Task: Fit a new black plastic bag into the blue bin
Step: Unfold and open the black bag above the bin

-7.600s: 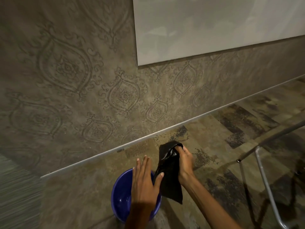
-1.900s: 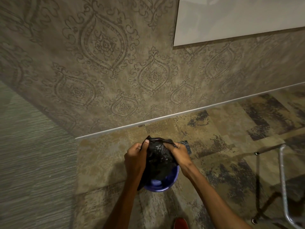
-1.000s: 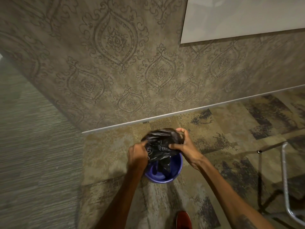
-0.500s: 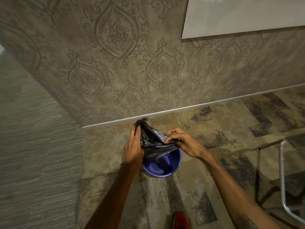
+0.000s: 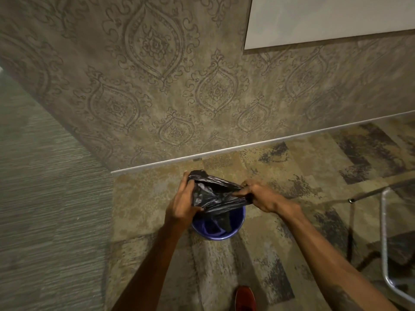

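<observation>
The blue bin [image 5: 235, 230] stands on the patterned carpet close to the wall. Above its mouth hangs the black plastic bag [image 5: 213, 194], crumpled and stretched sideways between my hands. My left hand [image 5: 183, 204] grips the bag's left edge, thumb inside the fold. My right hand [image 5: 261, 195] pinches the bag's right edge and pulls it outward. The bag's lower end dangles into the bin, whose near rim and inner wall show below it.
A patterned wall [image 5: 202, 97] with a metal skirting strip [image 5: 247, 147] runs just behind the bin. A chrome chair frame [image 5: 385, 243] stands at the right. A red shoe [image 5: 246, 298] is at the bottom edge. A grey textured panel [image 5: 45, 198] fills the left.
My right hand has pulled the bag's edge further to the right, so the bag is stretched wider across the bin's mouth. The left hand keeps its grip on the left edge.
</observation>
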